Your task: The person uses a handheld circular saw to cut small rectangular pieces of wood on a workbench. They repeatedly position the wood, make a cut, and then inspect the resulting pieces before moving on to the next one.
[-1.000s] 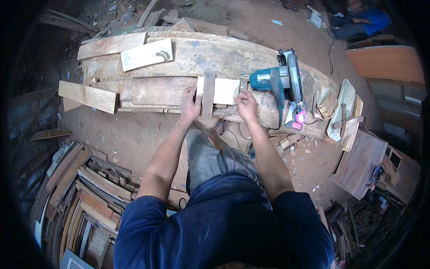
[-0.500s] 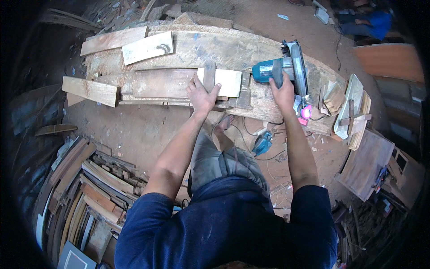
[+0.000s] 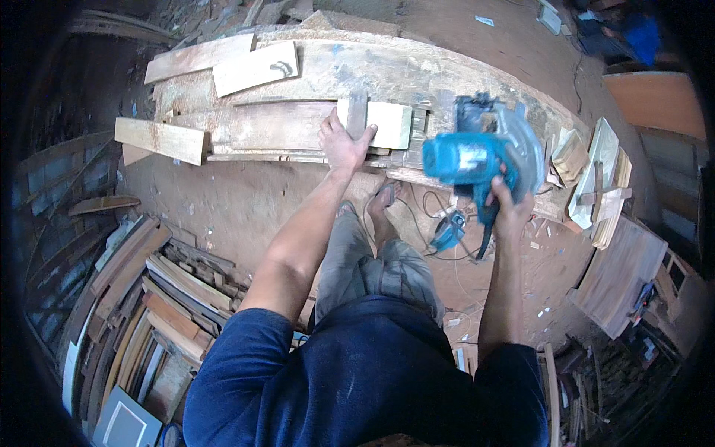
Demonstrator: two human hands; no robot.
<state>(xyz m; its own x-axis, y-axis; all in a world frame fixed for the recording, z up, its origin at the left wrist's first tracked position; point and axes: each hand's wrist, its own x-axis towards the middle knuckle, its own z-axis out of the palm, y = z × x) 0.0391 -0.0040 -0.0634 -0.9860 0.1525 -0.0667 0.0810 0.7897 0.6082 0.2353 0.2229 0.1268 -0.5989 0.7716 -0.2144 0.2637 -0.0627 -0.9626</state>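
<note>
Several boards (image 3: pixel 390 127) on a workbench (image 3: pixel 387 71), earthen floor (image 3: pixel 223 216)

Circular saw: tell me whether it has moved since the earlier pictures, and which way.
Yes: held in the right hand, the circular saw has shifted downward in the picture, toward the near edge of the workbench.

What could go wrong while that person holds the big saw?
Only the right hand holds the saw, so it might slip. The left hand is at the pale board, so it could get cut if the saw drops there. A cord lies near one foot and might trip someone.
</note>
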